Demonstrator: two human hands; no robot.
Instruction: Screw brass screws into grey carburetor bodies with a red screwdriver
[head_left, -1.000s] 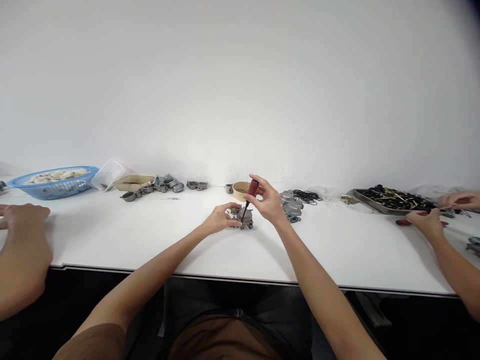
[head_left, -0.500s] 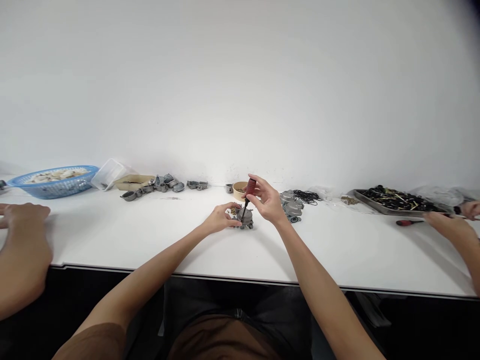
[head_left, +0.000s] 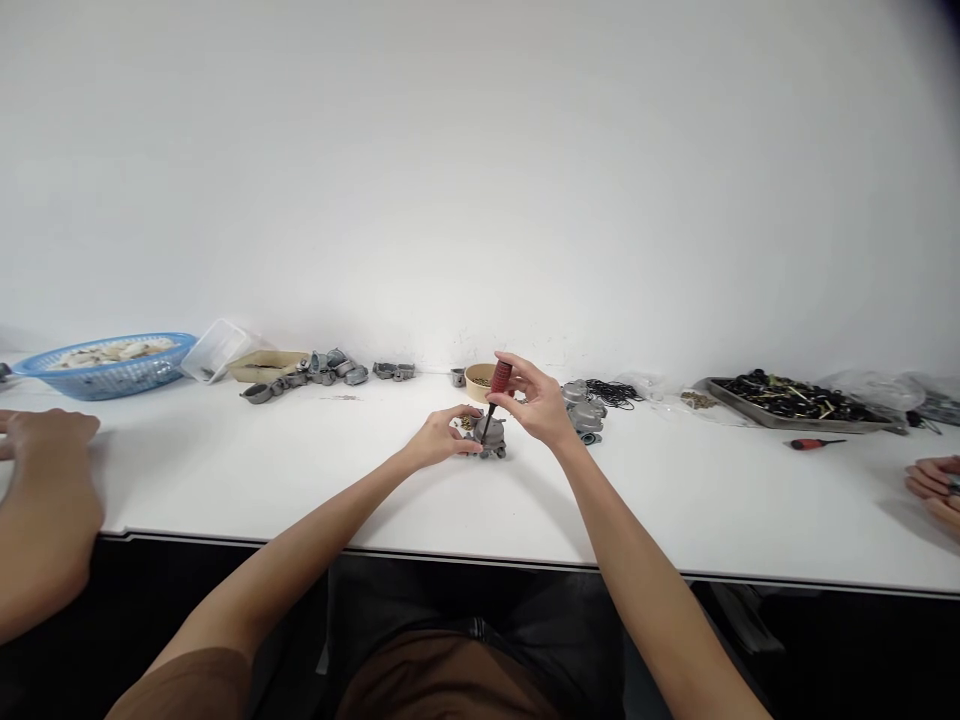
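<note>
My right hand [head_left: 538, 398] grips the red handle of a screwdriver [head_left: 502, 377], which leans slightly with its dark shaft pointing down. The tip meets a grey metal carburetor [head_left: 492, 434] on the white table. From the left, my left hand [head_left: 442, 438] holds the carburetor's side between thumb and fingers. Small brass-coloured parts show at its left edge. Just behind stands a round cream tub [head_left: 478, 383] of small brass-coloured pieces, partly hidden by my right hand. More grey carburetors [head_left: 586, 412] sit to the right of my right hand.
Along the wall are a blue basket [head_left: 112, 383], a clear plastic box [head_left: 217, 350], a beige tray [head_left: 266, 366], grey metal bowls [head_left: 334, 368], black rings [head_left: 613, 393] and a metal tray of black parts [head_left: 799, 402]. Another screwdriver [head_left: 814, 444] lies right. Co-workers' hands [head_left: 934, 485] and arm [head_left: 52, 500] flank me.
The co-worker's hands on the right have drawn back from the metal tray toward the table's right edge, leaving the other screwdriver lying there. My hands stay nearly in place at the carburetor.
</note>
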